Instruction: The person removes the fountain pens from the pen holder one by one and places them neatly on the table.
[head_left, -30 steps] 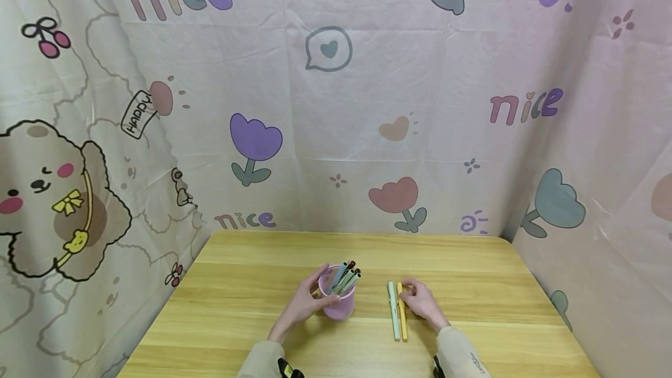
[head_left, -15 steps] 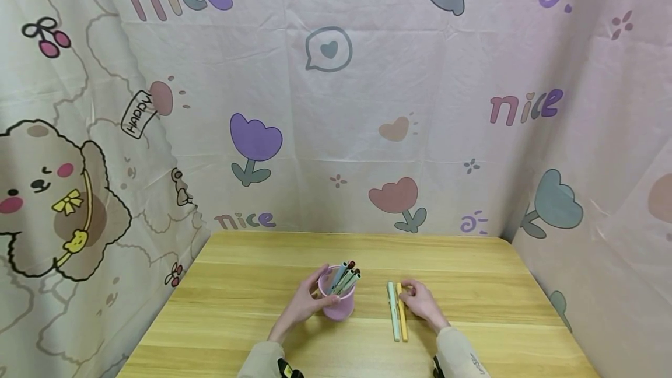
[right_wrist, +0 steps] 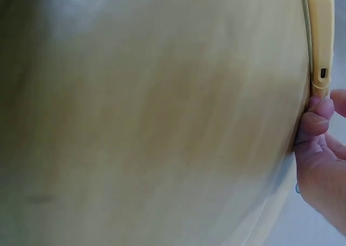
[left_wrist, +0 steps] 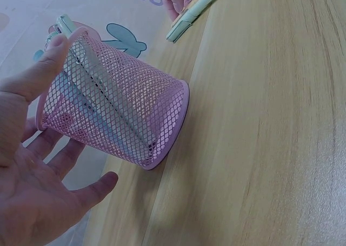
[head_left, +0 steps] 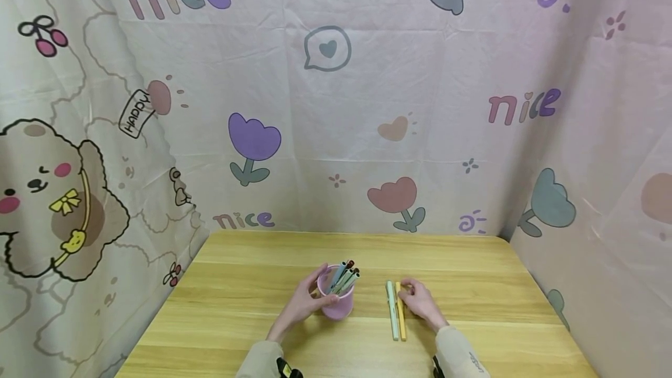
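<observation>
A pink mesh pen holder (head_left: 338,310) stands on the table with several pens (head_left: 343,280) in it. My left hand (head_left: 307,301) holds it by the rim, thumb on the near side and fingers round the far side. In the left wrist view the holder's mesh wall (left_wrist: 119,100) shows pens through it, and the little finger sticks out apart from it. To the right, a mint-green pen (head_left: 392,311) and a yellow pen (head_left: 402,319) lie side by side. My right hand (head_left: 422,301) pinches the yellow pen near its far end, fingers curled. The right wrist view shows thumb and fingertip at the pen's end (right_wrist: 320,89).
The wooden table (head_left: 252,273) reaches back to a printed cloth (head_left: 336,133) hung behind it. Similar cloth hangs along the left and right sides. Between the pen holder and the two lying pens runs a strip of bare tabletop.
</observation>
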`<state>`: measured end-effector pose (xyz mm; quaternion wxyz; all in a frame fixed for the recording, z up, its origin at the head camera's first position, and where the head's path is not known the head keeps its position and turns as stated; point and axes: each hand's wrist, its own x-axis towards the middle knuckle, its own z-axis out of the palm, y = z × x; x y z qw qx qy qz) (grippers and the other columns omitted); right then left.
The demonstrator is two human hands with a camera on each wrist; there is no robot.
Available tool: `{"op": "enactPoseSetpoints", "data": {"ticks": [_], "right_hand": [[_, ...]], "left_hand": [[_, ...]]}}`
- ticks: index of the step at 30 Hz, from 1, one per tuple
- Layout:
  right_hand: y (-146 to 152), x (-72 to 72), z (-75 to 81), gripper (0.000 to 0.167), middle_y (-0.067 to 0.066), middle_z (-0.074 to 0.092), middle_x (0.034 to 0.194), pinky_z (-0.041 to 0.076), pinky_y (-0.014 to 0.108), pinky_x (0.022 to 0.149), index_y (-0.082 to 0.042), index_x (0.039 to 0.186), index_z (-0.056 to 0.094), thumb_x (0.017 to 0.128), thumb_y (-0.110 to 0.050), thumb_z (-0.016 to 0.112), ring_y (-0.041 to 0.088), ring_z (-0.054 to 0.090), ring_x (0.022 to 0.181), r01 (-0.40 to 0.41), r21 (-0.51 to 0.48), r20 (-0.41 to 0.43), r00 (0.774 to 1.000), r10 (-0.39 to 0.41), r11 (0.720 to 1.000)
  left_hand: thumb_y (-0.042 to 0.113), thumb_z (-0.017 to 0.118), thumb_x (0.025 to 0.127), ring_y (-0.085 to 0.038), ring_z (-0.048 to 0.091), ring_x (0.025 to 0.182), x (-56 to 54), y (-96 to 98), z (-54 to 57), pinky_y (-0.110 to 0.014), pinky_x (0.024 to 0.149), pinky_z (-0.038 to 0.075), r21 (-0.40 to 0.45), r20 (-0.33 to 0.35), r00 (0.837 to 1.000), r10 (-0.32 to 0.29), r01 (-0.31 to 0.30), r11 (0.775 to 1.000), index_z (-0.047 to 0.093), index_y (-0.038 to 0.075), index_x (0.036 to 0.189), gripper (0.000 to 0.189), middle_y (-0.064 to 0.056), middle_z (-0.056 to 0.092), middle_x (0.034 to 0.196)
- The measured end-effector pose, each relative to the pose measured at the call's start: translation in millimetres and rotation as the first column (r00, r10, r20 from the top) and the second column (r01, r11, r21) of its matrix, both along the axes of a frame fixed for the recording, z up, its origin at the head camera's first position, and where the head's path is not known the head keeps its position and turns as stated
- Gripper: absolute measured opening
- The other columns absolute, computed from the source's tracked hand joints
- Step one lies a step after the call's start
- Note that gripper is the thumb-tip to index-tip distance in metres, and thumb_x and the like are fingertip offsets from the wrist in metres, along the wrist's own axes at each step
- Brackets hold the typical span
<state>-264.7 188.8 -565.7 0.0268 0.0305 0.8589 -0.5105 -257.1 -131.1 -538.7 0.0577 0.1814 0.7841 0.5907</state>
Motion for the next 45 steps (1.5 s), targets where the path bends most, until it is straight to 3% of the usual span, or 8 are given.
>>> {"op": "enactPoseSetpoints", "data": {"ticks": [6,11,19,25,33,40,45], "right_hand": [[-1.0,0.0,2.4,0.044,0.003,0.051,0.077,0.038,0.019,0.047,0.009,0.133,0.053,0.093,-0.006,0.061,0.012,0.048,0.059,0.007,-0.005,-0.013,1.000,-0.007,1.000],[-3.0,1.4,8.2,0.046,0.009,0.059,0.084,0.044,0.021,0.056,0.010,0.133,0.052,0.092,-0.006,0.061,0.014,0.054,0.068,0.023,0.020,-0.072,0.997,-0.021,1.000],[-15.5,1.4,23.6,0.030,0.008,0.061,0.088,0.047,0.020,0.060,0.005,0.121,0.063,0.093,-0.007,0.064,0.012,0.055,0.074,0.004,-0.002,-0.171,0.985,-0.004,1.000],[-35.1,3.7,35.0,0.019,0.011,0.064,0.091,0.051,0.016,0.066,0.002,0.109,0.067,0.093,-0.007,0.068,0.005,0.057,0.074,-0.094,-0.120,-0.275,0.960,0.058,0.988],[-59.0,5.7,40.9,0.032,0.016,0.066,0.096,0.056,0.017,0.071,0.005,0.119,0.063,0.093,-0.013,0.070,0.001,0.058,0.077,-0.294,-0.135,-0.370,0.901,0.227,0.946],[-71.2,5.6,41.8,0.028,0.013,0.066,0.093,0.056,0.017,0.069,-0.004,0.118,0.066,0.093,-0.014,0.072,0.001,0.058,0.074,-0.313,-0.116,-0.389,0.888,0.247,0.942],[-74.6,4.1,40.7,0.024,0.013,0.065,0.089,0.055,0.016,0.067,-0.004,0.115,0.067,0.092,-0.011,0.071,0.000,0.057,0.071,-0.308,-0.111,-0.416,0.878,0.237,0.945]], "left_hand": [[0.025,0.079,0.087,-0.055,0.035,0.143,-1.5,0.4,-0.2,-0.069,0.113,0.038,-0.009,-0.002,1.000,0.003,-0.003,1.000,0.027,0.001,0.157,0.090,-0.030,0.030,0.160],[0.025,0.080,0.087,-0.055,0.035,0.143,-2.1,0.7,-0.3,-0.069,0.113,0.037,-0.005,0.001,1.000,0.000,0.000,1.000,0.027,0.000,0.157,0.091,-0.030,0.030,0.160],[0.024,0.080,0.087,-0.055,0.036,0.142,-1.8,0.5,0.0,-0.070,0.113,0.037,0.001,-0.002,1.000,0.004,-0.004,1.000,0.028,0.002,0.157,0.090,-0.031,0.031,0.159],[0.023,0.080,0.087,-0.056,0.036,0.142,-1.4,0.0,0.3,-0.070,0.112,0.037,0.003,-0.007,1.000,0.006,-0.006,1.000,0.028,0.001,0.157,0.090,-0.031,0.031,0.159],[0.024,0.080,0.087,-0.056,0.036,0.143,-1.8,-0.6,-0.8,-0.070,0.113,0.037,0.005,-0.007,1.000,0.000,0.000,1.000,0.027,0.000,0.157,0.091,-0.031,0.031,0.160],[0.022,0.079,0.088,-0.056,0.036,0.143,-1.0,0.3,-1.4,-0.070,0.113,0.036,0.021,0.004,1.000,-0.011,0.011,1.000,0.025,-0.002,0.157,0.092,-0.031,0.031,0.159],[0.021,0.079,0.088,-0.055,0.037,0.142,-0.8,0.3,-2.7,-0.070,0.113,0.037,0.025,0.007,1.000,-0.016,0.016,1.000,0.025,-0.003,0.157,0.091,-0.031,0.031,0.159]]}}
